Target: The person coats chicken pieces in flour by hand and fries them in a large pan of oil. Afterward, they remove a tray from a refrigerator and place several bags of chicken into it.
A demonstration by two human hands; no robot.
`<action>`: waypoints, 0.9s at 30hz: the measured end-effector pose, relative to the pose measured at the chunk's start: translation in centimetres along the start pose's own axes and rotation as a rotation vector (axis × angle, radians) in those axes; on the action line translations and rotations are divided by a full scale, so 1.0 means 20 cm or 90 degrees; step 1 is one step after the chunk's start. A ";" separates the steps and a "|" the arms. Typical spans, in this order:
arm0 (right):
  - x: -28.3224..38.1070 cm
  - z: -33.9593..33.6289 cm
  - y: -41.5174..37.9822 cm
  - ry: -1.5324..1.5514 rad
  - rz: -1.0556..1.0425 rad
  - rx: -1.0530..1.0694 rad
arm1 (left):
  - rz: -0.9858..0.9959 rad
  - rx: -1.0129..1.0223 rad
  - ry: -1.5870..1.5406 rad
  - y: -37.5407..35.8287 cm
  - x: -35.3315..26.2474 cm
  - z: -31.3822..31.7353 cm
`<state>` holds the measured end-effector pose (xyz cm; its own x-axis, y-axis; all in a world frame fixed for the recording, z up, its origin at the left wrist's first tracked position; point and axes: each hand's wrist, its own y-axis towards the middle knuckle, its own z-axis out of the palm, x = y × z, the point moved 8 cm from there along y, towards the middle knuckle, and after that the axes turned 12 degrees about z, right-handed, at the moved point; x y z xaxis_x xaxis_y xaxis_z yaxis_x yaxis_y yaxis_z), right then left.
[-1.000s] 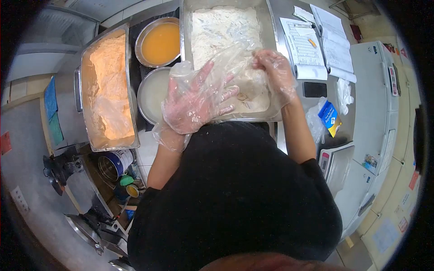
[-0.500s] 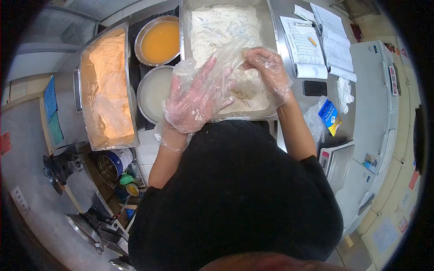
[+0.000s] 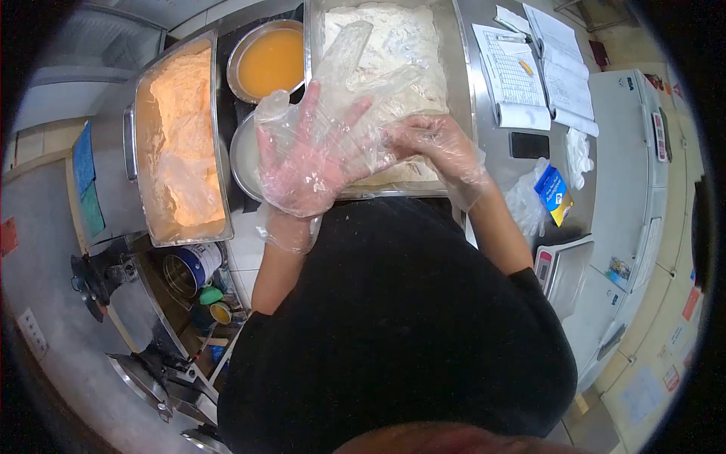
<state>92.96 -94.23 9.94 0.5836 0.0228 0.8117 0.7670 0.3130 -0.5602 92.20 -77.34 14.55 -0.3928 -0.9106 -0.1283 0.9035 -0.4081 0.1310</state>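
Observation:
My left hand [image 3: 306,166] is spread open inside a loose clear plastic glove [image 3: 352,57], whose empty finger ends reach well past my fingertips. Close beside it, my right hand [image 3: 435,144], also in a clear plastic glove, pinches the left glove's film near the thumb side. Both hands are above the near edge of a metal tray [image 3: 463,83] of white flour [image 3: 386,38]. Partly behind my left hand stands a metal bowl of whitish liquid [image 3: 246,155].
On the left are a metal tray [image 3: 130,147] of orange powder [image 3: 181,98] and a bowl of orange liquid [image 3: 268,64]. To the right lie open notebooks [image 3: 556,60], a black phone [image 3: 528,145], a blue-yellow packet [image 3: 553,195] and a scale [image 3: 563,272].
My left hand has moved left and its fingers have spread inside the glove. My right hand has come lower and slightly left, now pinching the film nearer the left thumb.

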 end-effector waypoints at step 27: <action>0.03 -0.17 0.03 0.046 -0.113 -0.102 | -0.009 -0.034 0.094 0.00 0.06 -0.01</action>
<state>94.80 -97.29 9.56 0.4495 -0.0895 0.8888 0.8881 0.1520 -0.4339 91.70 -78.36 14.21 -0.3804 -0.8836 -0.2728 0.9072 -0.4139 0.0753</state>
